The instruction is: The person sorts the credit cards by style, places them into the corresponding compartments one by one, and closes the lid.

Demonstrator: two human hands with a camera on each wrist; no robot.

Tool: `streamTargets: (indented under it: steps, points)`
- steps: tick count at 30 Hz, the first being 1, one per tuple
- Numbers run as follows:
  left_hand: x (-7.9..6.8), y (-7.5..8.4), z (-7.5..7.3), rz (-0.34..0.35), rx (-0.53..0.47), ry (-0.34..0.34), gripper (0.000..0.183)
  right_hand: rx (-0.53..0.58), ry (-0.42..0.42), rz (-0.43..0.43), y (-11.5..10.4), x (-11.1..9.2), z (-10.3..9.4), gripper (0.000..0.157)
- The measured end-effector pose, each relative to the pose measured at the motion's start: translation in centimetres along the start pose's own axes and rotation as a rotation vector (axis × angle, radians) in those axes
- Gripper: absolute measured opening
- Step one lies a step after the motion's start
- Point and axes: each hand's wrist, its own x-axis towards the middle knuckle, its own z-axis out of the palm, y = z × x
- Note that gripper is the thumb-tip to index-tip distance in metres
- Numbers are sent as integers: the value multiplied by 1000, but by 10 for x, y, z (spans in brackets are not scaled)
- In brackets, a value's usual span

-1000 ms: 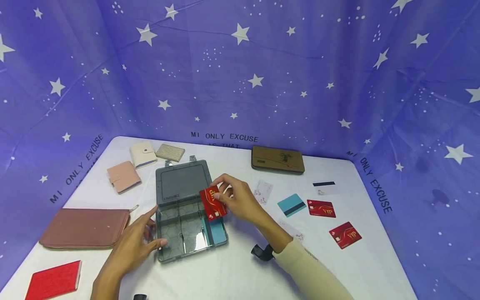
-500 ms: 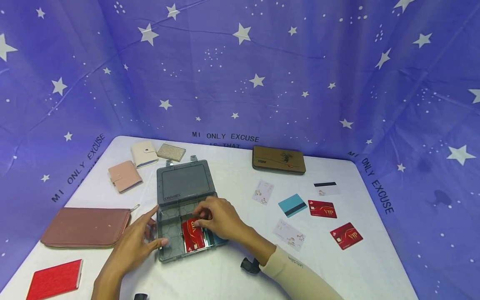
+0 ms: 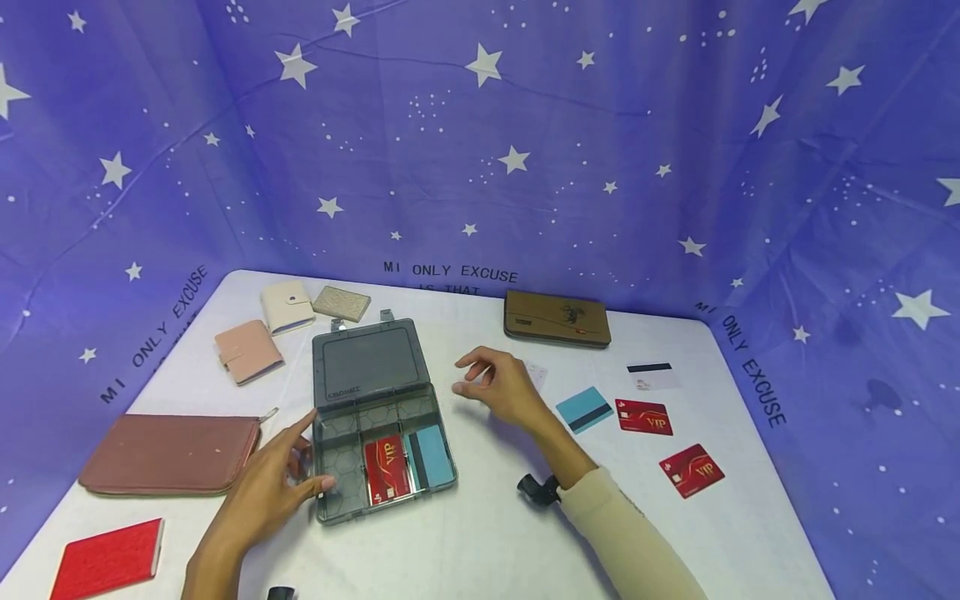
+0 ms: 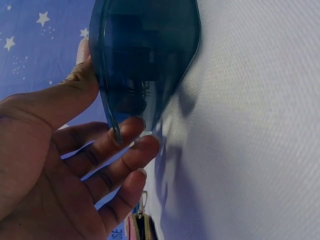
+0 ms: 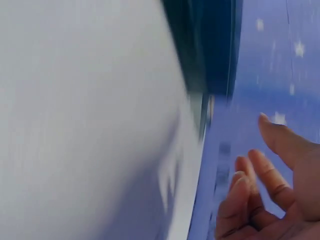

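Note:
A grey see-through compartment box stands with its lid back in the head view. My left hand rests against its left side, thumb over the rim, the index fingertip farther back along the edge. In the left wrist view the fingers of the left hand are relaxed at the box's edge. A red VIP card lies in the front middle compartment, a blue striped card in the front right one. My right hand, holding nothing, hovers right of the box with loosely bent fingers.
On the right lie a blue card, two red VIP cards and pale cards, one black-striped. A brown wallet stands behind. Left are a mauve wallet, a pink wallet and a red booklet.
My right hand carried the red VIP card down into the front middle compartment, let it go, and drew back to the right. The left hand stayed at the box.

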Motion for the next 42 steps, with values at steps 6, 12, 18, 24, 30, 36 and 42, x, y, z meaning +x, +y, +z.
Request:
streamTargets:
  steps: [6, 12, 18, 24, 30, 36, 42]
  points:
    - [-1, -1, 1, -2, 5, 2, 94, -172, 40, 213, 32, -4, -42, 56]
    - [0, -1, 0, -4, -4, 2, 94, -375, 27, 339, 50, -14, -64, 75]
    - [-1, -1, -1, -2, -5, 4, 94, -447, 19, 336, 60, -19, -66, 73]
    - [-1, -2, 0, -2, -11, 4, 93, -298, 43, 239, 57, -18, -57, 50]
    - [-1, -1, 0, -5, -14, -1, 93, -35, 91, 151, 38, -17, -43, 23]
    - [-2, -1, 0, -9, -16, -6, 93, 166, 75, 59, 0, -16, -22, 17]
    - [-1, -2, 0, -5, -11, 0, 93, 294, -27, 17, -40, -16, 7, 16]
